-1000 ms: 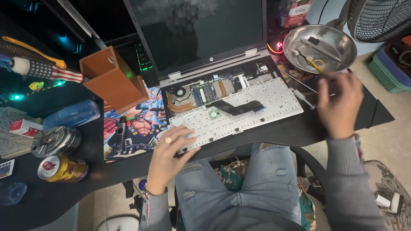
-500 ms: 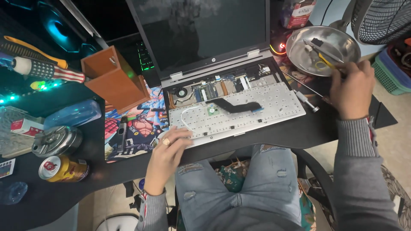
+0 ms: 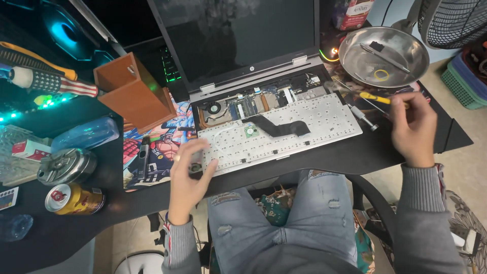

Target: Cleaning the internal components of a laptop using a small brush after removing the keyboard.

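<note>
An open laptop (image 3: 238, 45) stands on the black desk, its white keyboard (image 3: 284, 134) flipped face down over the palm rest, a black ribbon cable (image 3: 276, 127) across it. The laptop's fan and boards (image 3: 243, 104) lie exposed behind the keyboard. My left hand (image 3: 187, 172) rests with fingers spread on the keyboard's near left corner. To the right of the keyboard, my right hand (image 3: 413, 127) holds a yellow-handled screwdriver (image 3: 378, 98), tip pointing left. A second, silver screwdriver (image 3: 362, 116) lies on the desk beside the keyboard.
A steel bowl (image 3: 393, 76) with small tools and a yellow ring sits at back right, a fan (image 3: 451, 20) behind it. A brown wooden box (image 3: 134, 94), a blue case (image 3: 83, 134), a metal disc (image 3: 63, 165) and a drink can (image 3: 73, 198) are on the left.
My right hand reached up to the steel bowl, then came back down toward me holding the yellow-handled screwdriver. My left hand stayed at the keyboard's left corner.
</note>
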